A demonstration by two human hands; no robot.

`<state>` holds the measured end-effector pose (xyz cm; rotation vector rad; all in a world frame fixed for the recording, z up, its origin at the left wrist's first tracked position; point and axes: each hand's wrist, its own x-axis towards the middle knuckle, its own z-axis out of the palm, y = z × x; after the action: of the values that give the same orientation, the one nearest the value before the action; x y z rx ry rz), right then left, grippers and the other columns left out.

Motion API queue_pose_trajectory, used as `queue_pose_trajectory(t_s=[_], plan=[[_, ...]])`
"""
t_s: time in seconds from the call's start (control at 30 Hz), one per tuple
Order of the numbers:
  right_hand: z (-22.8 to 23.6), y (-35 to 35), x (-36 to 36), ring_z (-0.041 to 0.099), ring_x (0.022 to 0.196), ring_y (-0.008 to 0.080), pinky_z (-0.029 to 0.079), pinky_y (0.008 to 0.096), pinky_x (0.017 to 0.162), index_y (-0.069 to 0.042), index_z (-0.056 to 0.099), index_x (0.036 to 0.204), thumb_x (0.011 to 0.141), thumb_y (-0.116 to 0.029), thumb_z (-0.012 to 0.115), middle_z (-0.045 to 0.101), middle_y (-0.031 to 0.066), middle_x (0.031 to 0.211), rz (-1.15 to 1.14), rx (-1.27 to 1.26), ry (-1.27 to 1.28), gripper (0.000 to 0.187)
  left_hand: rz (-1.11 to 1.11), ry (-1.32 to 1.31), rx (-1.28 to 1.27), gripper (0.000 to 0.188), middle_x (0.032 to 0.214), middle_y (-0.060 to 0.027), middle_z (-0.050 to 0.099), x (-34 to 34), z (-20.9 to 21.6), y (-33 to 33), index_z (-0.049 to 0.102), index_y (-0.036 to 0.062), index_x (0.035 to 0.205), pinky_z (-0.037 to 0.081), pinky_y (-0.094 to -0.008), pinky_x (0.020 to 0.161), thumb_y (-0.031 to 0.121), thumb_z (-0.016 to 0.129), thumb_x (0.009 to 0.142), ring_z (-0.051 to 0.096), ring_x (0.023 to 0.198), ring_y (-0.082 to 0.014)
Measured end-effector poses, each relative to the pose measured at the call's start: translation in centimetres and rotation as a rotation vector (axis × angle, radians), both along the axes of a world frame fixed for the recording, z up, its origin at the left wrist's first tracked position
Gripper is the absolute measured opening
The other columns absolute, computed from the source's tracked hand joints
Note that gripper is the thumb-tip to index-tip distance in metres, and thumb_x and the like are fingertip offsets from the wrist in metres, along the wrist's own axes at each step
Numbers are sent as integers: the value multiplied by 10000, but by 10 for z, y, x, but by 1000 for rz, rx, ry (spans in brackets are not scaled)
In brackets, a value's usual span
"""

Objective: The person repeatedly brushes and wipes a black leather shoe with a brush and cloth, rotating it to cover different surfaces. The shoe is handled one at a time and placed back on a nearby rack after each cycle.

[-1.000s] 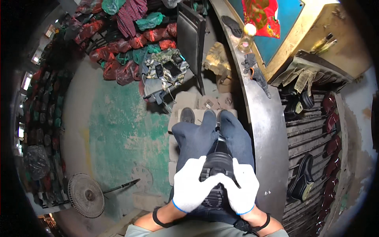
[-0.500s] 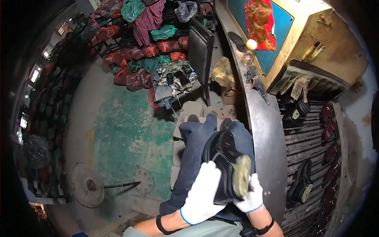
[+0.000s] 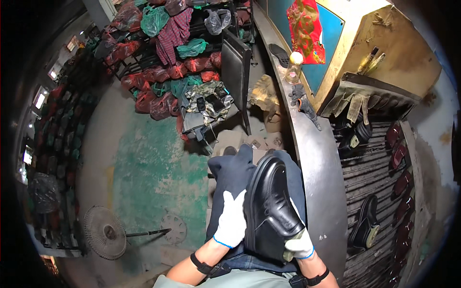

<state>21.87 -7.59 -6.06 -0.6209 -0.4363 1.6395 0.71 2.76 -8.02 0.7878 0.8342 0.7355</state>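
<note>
A black leather shoe [image 3: 272,201] is held over my lap, its toe pointing away and its glossy upper facing up. A pale yellowish last [image 3: 298,236] shows at its opening. My left hand [image 3: 232,222], in a white knit glove with a blue cuff edge, grips the shoe along the sole edge on its left side; its fingertips are partly hidden under it. On the opposite side, my right hand [image 3: 301,244], gloved alike, closes on the heel end by the last. The shoe covers part of its fingers.
Right of my legs runs a metal ledge [image 3: 324,177] with a dark glove [image 3: 303,106], a bottle [image 3: 294,69] and a sole [image 3: 279,54]. Beyond it, a slatted rack [image 3: 360,173] carries a black shoe [image 3: 367,222] and several dark red ones. A fan [image 3: 105,232] lies left; a chair [image 3: 236,72] stands ahead.
The shoe has been turned so its upper faces up instead of its side and last opening. My left hand has shifted left along it. The view has moved slightly.
</note>
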Motion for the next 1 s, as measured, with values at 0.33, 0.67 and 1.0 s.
queue_pose_trajectory(t_s=[0.33, 0.67, 1.0], plan=[[-15, -25, -13, 345, 1664, 415, 288, 495, 1360, 77, 126, 1773, 702, -350, 1018, 318, 312, 1781, 76, 358, -1080, 1458, -119, 117, 449, 998, 1583, -160, 640, -3, 68, 52, 440, -17, 1680, 508, -393, 1223, 73, 959, 833, 625, 1427, -237], [12, 51, -12, 285, 1693, 445, 281, 504, 1364, 76, 127, 1771, 747, -532, 1013, 239, 333, 1821, 96, 412, -945, 1484, -152, 160, 454, 918, 1588, -207, 648, -17, 48, 44, 490, -6, 1639, 508, -423, 1220, 120, 946, 852, 649, 1414, -266], [-38, -24, -6, 321, 1678, 370, 268, 476, 1368, 48, 76, 1787, 749, -407, 1034, 280, 287, 1809, 244, 186, -766, 1484, -40, 488, 563, 595, 1600, -145, 632, -11, 46, 46, 542, -2, 1631, 448, -377, 1249, 191, 686, 1086, 607, 1442, -226]])
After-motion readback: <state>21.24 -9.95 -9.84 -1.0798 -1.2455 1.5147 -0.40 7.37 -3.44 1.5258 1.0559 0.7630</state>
